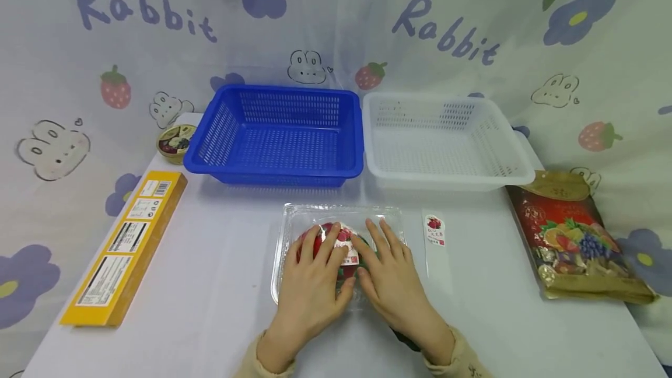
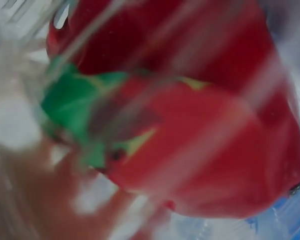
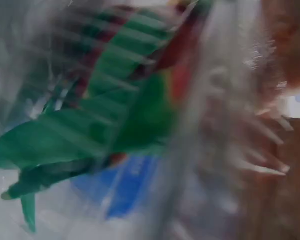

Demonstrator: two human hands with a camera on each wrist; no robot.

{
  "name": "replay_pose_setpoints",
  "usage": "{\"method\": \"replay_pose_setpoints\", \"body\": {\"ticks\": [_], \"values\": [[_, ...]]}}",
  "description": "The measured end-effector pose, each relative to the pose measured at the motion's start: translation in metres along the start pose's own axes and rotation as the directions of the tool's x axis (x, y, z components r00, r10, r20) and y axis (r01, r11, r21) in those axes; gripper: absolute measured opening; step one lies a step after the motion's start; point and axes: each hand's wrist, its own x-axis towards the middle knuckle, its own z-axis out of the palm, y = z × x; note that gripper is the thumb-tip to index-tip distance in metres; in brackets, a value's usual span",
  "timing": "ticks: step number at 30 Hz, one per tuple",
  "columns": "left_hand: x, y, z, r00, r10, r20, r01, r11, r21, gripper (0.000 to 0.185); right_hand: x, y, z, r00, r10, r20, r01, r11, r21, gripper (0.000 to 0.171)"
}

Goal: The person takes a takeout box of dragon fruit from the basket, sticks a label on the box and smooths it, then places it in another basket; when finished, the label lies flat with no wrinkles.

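Note:
A clear plastic box [image 1: 343,210] lies in front of me at the middle of the table. Inside it are two dragon fruit [image 2: 200,150], red with green leaf tips [image 3: 89,125], seen through the ribbed plastic in both wrist views. On top of the box is a white label [image 1: 350,256] with a red fruit picture. My left hand [image 1: 312,290] rests on the left part of the box, fingers extended around the label. My right hand [image 1: 391,284] lies on the right part, its fingers straight and its fingertips near the label's right edge. Neither hand grips anything.
A backing strip with one sticker [image 1: 434,230] lies right of the box. Behind stand a blue basket [image 1: 273,178] and a white basket [image 1: 451,182]. A yellow box [image 1: 126,249] and a round tub [image 1: 175,143] are left; a red-gold bag [image 1: 577,238] is right.

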Motion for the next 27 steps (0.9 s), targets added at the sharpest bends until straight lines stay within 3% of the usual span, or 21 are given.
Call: {"method": "replay_pose_setpoints", "body": {"ticks": [4, 10, 16, 22, 27], "values": [[0.0, 0.001, 0.0, 1.0, -0.012, 0.012, 0.011, 1.0, 0.016, 0.051, 0.007, -0.005, 0.003, 0.995, 0.073, 0.062, -0.07, 0.996, -0.057, 0.046], [-0.004, 0.003, 0.001, 0.999, -0.031, 0.008, 0.031, 0.999, 0.023, 0.065, 0.01, -0.012, 0.005, 0.973, 0.198, 0.116, -0.192, 0.979, -0.062, 0.044], [-0.008, 0.001, -0.002, 0.991, -0.12, 0.055, 0.118, 0.993, 0.024, 0.059, 0.01, -0.009, 0.006, 0.953, 0.29, 0.091, -0.283, 0.956, -0.077, 0.049], [-0.016, -0.013, -0.006, 0.945, -0.306, 0.117, 0.312, 0.949, -0.037, 0.059, 0.005, -0.003, 0.007, 0.942, 0.33, 0.061, -0.329, 0.944, -0.027, 0.055], [-0.023, -0.029, -0.008, 0.905, -0.391, 0.168, 0.415, 0.9, -0.137, 0.068, -0.002, 0.005, 0.009, 0.921, 0.384, 0.06, -0.388, 0.919, 0.075, 0.062]]}}
